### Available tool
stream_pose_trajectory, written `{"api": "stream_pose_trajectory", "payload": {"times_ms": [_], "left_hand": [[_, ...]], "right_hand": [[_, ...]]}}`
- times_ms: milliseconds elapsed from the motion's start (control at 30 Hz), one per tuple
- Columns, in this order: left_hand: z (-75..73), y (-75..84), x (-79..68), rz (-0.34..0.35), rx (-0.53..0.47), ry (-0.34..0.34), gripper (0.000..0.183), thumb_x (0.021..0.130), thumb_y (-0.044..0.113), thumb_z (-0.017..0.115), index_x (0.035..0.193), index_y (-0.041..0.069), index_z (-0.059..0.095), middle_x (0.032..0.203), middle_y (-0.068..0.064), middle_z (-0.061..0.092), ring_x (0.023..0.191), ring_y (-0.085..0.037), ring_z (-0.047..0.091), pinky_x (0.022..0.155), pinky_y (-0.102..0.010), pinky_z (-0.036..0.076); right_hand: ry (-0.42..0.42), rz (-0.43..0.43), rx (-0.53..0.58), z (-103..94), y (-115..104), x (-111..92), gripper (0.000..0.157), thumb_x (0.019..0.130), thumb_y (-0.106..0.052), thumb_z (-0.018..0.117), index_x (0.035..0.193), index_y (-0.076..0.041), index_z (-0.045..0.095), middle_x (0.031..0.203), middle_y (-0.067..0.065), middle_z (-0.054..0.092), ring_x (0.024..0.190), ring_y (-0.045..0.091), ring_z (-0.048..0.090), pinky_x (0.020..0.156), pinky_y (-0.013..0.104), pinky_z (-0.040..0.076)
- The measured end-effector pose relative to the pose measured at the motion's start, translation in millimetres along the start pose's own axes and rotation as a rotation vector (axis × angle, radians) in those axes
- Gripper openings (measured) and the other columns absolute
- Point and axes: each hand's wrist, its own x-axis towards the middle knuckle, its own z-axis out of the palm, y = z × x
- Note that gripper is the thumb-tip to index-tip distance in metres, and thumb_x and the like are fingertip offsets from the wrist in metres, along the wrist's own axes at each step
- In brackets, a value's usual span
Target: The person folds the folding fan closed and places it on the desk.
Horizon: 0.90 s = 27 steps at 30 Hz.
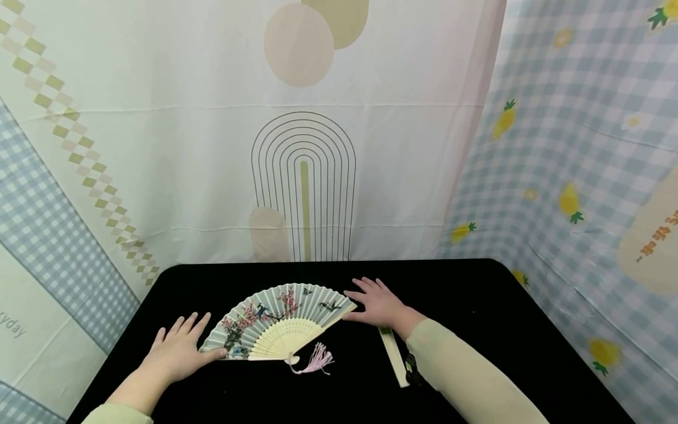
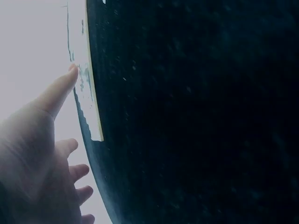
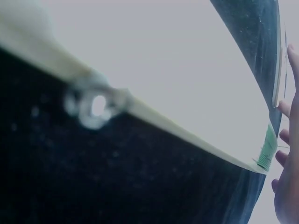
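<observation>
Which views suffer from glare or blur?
Head: fairly even light, spread fan reading clearly; left wrist: backdrop washed out to white, left hand dim and hazy; right wrist: pale strip overexposed, its nearer end blurred, with a bright glint.

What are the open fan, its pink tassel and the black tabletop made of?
Fan leaf: thin fabric or paper, matte, with fine pleats. Fan ribs: probably bamboo or wood, smooth, pale, with cut-outs; plastic is possible. Tassel: seems silky thread, since it splits into fine strands. Tabletop: perhaps cloth-covered, matte, with hardly any reflection.
</observation>
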Motion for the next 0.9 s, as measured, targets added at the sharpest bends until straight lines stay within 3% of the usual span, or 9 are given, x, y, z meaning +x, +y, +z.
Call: {"api": "stream_pose_trajectory", "payload": {"times_ms": [367, 900], "left_hand": [[-0.3, -8.0, -0.6, -0.012, 0.000, -0.085, 0.108, 0.083, 0.080, 0.050, 0.154, 0.001, 0.031, 0.154, -0.036, 0.020, 0.137, -0.061, 0.014, 0.103, -0.081, 0.008], [7.6, -10.9, -4.8, -0.007, -0.019, -0.065, 0.105, 0.085, 0.080, 0.047, 0.154, 0.001, 0.033, 0.154, -0.037, 0.020, 0.137, -0.062, 0.013, 0.103, -0.081, 0.008]], "right_hand": [[-0.024, 0.005, -0.030, 0.8, 2.0, 3.6, 0.082, 0.086, -0.083, 0.038, 0.152, -0.034, 0.041, 0.162, 0.004, 0.027, 0.149, 0.029, 0.020, 0.120, 0.057, 0.013], [-0.012, 0.020, 0.027, 2.0, 2.2, 3.8, 0.068, 0.094, -0.072, 0.040, 0.150, -0.034, 0.045, 0.161, 0.005, 0.028, 0.149, 0.031, 0.021, 0.120, 0.058, 0.011]]}}
